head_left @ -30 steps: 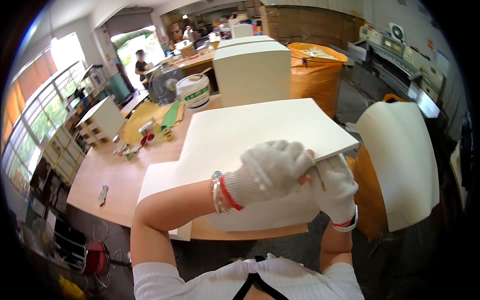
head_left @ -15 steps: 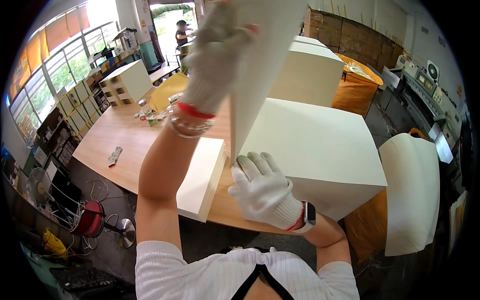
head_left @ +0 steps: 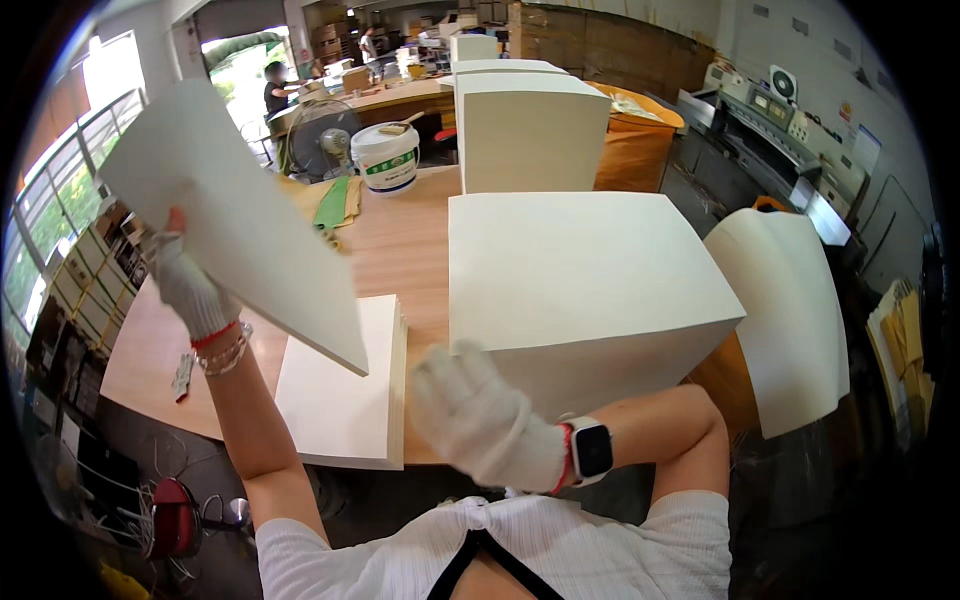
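Observation:
My left hand [head_left: 190, 280], in a white knit glove with a red cuff, grips a flat white board [head_left: 235, 210] by its outer edge. The board is held up and tilted, its lower corner hanging over a low stack of white sheets [head_left: 335, 400] near the table's front edge. My right hand [head_left: 480, 415], gloved the same way, is held between that low stack and a large white stack [head_left: 590, 265] to the right. Its fingers are extended and hold nothing, a little blurred.
Behind the large stack stand more tall white stacks [head_left: 530, 140]. A white bucket [head_left: 385, 165] sits on the wooden table [head_left: 400, 225], with a fan [head_left: 325, 135] beyond it. A loose glove [head_left: 183, 375] lies at left. A curved white sheet pile [head_left: 785, 320] stands at right. People work in the background.
My left hand has carried the board from above the large stack leftward, over toward the low stack. My right hand has come off the large stack's edge and drawn back. The view has shifted too.

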Motion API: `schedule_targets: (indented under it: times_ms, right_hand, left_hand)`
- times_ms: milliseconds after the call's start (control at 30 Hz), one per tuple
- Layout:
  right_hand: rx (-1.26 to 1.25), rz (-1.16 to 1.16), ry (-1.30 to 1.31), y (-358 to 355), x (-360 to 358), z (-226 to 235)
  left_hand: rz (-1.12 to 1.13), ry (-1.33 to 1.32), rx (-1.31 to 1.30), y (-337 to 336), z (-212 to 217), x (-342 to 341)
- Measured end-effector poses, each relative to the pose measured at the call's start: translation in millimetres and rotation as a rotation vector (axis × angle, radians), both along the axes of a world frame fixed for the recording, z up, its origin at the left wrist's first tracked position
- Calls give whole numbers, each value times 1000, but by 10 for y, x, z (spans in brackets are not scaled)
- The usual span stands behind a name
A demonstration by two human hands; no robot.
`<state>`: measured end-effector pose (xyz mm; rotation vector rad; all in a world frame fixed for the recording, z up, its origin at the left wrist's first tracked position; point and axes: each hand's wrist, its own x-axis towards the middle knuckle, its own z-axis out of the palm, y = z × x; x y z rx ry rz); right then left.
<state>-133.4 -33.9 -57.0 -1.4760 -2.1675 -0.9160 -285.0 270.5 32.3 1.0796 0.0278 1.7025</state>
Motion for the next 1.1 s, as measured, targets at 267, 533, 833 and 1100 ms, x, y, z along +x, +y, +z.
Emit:
schedule_targets:
  times_ms: [267, 533, 833, 1100]
  right_hand:
    - [-219, -91, -331, 480, -607, -449]
    - [-554, -19, -471, 729, -971, -422]
    - [-455, 168, 461, 1019, -923, -471]
    - [-318, 436, 1458, 1518, -959, -1875]
  left_hand:
    - [678, -96, 119, -528, -232, -327]
    - [821, -69, 207, -655, -727, -894]
    - [914, -47, 297, -730, -1230, -838]
    - [933, 598, 599, -1104, -1651, -326]
